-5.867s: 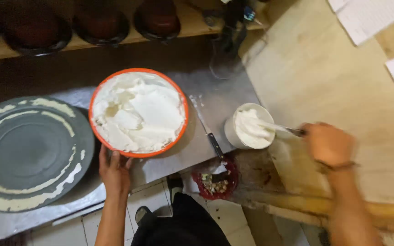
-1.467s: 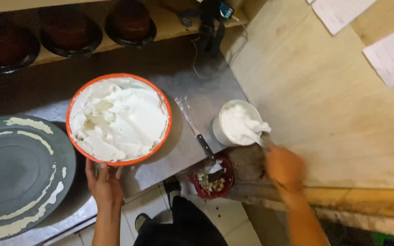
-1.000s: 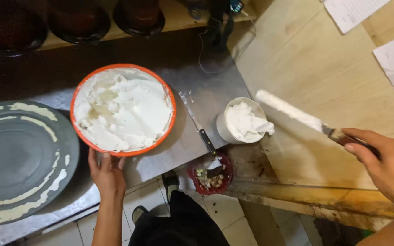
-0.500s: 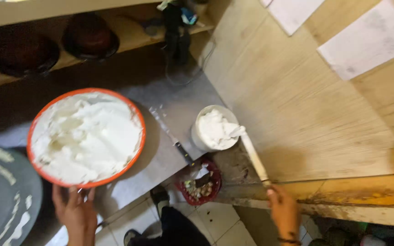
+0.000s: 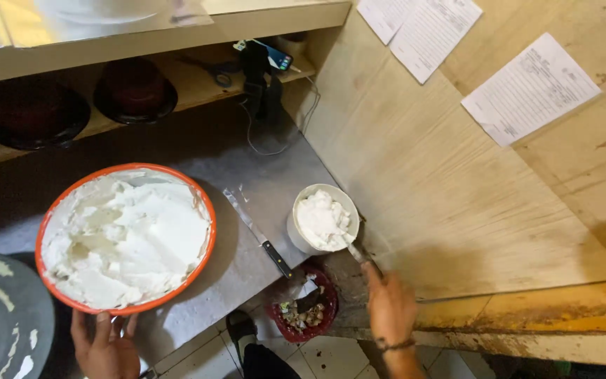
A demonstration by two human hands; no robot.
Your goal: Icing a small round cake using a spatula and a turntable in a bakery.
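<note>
1. A small white tub [image 5: 322,223] heaped with whipped cream [image 5: 320,216] stands on the steel counter [image 5: 261,182], hard against the plywood wall [image 5: 457,210]; the tub serves as the landmark for everything here.
2. The right hand [image 5: 389,307], just below and to the right of the tub, is closed around the handle of a palette knife [image 5: 356,254] whose blade tip is sunk in the cream.
3. The cream looks soft, light and sticky, likely to slump or slide off a flat blade; the knife is stiff and slim, and is best taken by its handle, well clear of the coated blade.
4. The tub itself seems light and easily tipped; a grip around its wall would steady it.
5. Left of the tub lies a second knife [image 5: 257,231] with a dark handle, flat on the counter.
6. Further left sits a wide orange-rimmed bowl [image 5: 201,203] of cream, its near edge gripped by the left hand [image 5: 103,344], fingers curled over the rim.
7. Just below the tub, on the floor, a red bowl [image 5: 327,295] holds scraps.
8. Above the tub, dark cakes [image 5: 135,88] line a wooden shelf.
</note>
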